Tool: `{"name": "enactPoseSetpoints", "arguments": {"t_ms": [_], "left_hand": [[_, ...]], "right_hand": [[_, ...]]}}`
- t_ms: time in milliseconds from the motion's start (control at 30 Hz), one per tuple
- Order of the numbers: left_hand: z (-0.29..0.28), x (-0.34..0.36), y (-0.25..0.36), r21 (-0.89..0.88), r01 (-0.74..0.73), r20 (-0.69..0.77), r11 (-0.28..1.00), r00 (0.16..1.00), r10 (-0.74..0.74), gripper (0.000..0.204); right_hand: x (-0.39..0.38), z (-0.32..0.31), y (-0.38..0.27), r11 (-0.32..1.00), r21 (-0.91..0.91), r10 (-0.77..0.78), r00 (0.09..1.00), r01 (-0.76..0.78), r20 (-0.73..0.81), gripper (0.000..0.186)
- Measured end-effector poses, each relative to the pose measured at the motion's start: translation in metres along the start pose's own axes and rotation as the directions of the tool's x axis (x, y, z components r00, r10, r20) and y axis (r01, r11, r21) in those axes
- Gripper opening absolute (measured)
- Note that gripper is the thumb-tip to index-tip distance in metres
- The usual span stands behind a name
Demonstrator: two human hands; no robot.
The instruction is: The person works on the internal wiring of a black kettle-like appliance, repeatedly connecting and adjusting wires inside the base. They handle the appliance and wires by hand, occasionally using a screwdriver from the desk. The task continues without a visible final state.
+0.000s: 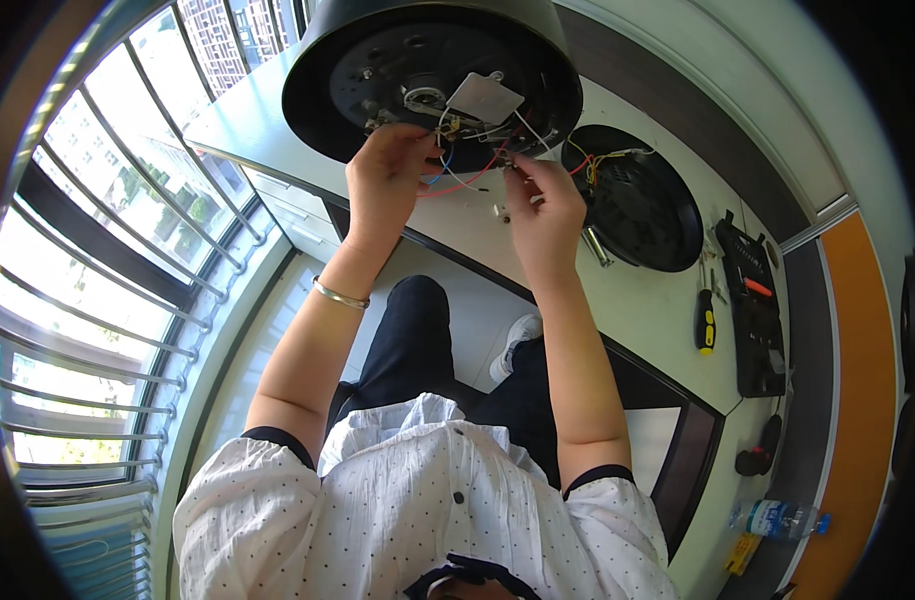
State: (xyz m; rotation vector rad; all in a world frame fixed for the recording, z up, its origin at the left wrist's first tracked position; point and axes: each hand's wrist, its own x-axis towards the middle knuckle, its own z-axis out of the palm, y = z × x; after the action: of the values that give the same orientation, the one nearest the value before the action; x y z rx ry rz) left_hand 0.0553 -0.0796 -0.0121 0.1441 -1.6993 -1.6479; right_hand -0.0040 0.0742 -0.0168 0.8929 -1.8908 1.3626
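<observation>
In the head view, a black pot (428, 60) stands at the far side of the table (638, 310), its underside facing the person. The left hand (393, 175) has thumb and fingers drawn together on wires (475, 181) at the underside; the right hand (546, 205) pinches at them further right, fingertips nearly closed. Which strand each holds cannot be told. A round black cover (648, 215) lies right of the right hand, with a screwdriver (706, 325) and tool case (753, 310) beyond.

White dotted blouse (408, 500), dark cuffs (283, 440), silver bangle (340, 294), black trousers (413, 335)
</observation>
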Motion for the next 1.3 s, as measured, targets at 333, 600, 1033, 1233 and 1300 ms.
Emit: {"name": "enactPoseSetpoints", "arguments": {"t_ms": [333,600,1033,1233,1300], "left_hand": [[0.001,0.0,0.002,-0.012,0.041,0.017,0.999,0.999,-0.041,0.013],[-0.001,-0.005,0.004,0.078,0.019,0.03,0.997,0.999,-0.021,0.011],[-0.003,-0.011,0.001,0.108,-0.09,0.083,0.99,0.993,0.081,0.009],[-0.006,-0.011,0.0,0.1,-0.06,0.088,0.993,0.995,0.051,0.009],[-0.006,-0.012,0.001,0.108,-0.046,0.09,0.993,0.995,0.036,0.009]], "right_hand": [[0.008,-0.013,-0.005,0.952,0.196,0.242,0.97,-0.235,-0.016,0.018],[-0.006,-0.007,-0.004,0.994,0.044,0.094,0.993,-0.097,0.07,0.022],[-0.02,0.003,-0.003,1.0,0.007,0.019,0.997,-0.019,0.081,0.03],[-0.023,0.0,-0.001,1.0,0.018,0.017,0.998,-0.018,0.067,0.03],[-0.024,-0.001,0.001,1.0,0.019,0.013,0.998,-0.015,0.064,0.029]]}}
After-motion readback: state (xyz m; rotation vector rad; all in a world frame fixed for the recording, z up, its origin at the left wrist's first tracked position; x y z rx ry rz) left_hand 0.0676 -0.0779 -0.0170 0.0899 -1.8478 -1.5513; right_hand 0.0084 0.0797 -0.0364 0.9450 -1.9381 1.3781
